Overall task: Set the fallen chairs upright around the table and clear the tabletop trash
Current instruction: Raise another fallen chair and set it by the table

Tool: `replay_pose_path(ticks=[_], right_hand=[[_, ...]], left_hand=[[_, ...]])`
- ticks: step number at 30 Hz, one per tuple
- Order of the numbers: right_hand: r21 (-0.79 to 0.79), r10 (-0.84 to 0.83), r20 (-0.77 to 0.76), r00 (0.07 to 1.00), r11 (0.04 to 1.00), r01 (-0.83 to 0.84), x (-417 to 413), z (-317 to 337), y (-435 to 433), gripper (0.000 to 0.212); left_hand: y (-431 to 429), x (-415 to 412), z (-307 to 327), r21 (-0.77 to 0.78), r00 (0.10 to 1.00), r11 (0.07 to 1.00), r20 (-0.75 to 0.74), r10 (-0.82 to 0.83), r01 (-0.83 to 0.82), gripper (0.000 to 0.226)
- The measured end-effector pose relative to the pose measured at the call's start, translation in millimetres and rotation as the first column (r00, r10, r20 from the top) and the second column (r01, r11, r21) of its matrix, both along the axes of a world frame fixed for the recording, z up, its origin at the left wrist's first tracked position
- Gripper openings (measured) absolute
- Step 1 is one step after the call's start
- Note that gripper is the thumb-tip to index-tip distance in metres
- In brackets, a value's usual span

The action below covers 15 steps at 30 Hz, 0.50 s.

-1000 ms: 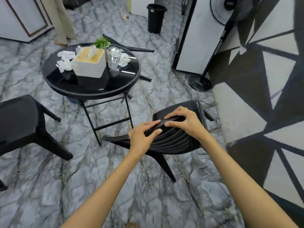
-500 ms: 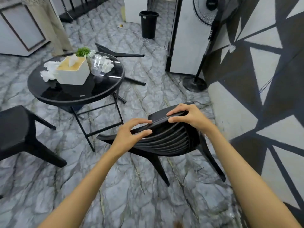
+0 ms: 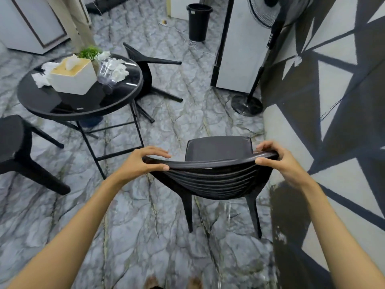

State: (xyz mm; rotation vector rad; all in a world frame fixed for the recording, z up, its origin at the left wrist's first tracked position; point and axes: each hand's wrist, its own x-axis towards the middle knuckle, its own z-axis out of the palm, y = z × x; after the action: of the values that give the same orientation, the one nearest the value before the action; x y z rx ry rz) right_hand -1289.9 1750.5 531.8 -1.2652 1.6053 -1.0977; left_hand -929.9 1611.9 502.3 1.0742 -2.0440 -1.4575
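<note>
A black plastic chair (image 3: 218, 151) stands upright in front of me, its legs on the floor. My left hand (image 3: 143, 161) grips the left end of its backrest top and my right hand (image 3: 275, 159) grips the right end. The round black table (image 3: 87, 109) stands at the left. On it lie crumpled white tissues (image 3: 119, 69) and more tissues (image 3: 41, 79), a clear plastic cup (image 3: 105, 74), a white tissue box (image 3: 73, 77) and a small green plant (image 3: 89, 52). Another black chair (image 3: 145, 69) lies tipped over behind the table. A third chair (image 3: 14, 142) is at the far left.
A black bin (image 3: 199, 21) stands at the back. A standing fan (image 3: 258, 76) with its round base is by the painted wall on the right. White cabinets line the back. Marbled floor lies open between me and the table.
The chair in my hands has swung from lying on its side to standing on its legs. My hands have slid out to the two ends of the backrest.
</note>
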Motion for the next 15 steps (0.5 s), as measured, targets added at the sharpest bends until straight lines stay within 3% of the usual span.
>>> replay_pose_path(ticks=[5, 11, 15], right_hand=[[-0.056, -0.168, 0.121, 0.978, 0.983, 0.176, -46, -12, 40, 0.061], [0.005, -0.218, 0.203, 0.955, 0.975, 0.222, -91, -23, 64, 0.053], [0.034, -0.247, 0.220, 0.944, 0.969, 0.245, -107, -28, 76, 0.047]], left_hand=[[-6, -14, -19, 0.105, 0.998, 0.993, 0.037, 0.053, -0.057, 0.050], [1, -47, -34, 0.227, 0.997, 0.972, -0.040, 0.073, -0.062, 0.069], [-1, -68, -42, 0.278, 0.996, 0.961, -0.083, 0.034, -0.010, 0.068]])
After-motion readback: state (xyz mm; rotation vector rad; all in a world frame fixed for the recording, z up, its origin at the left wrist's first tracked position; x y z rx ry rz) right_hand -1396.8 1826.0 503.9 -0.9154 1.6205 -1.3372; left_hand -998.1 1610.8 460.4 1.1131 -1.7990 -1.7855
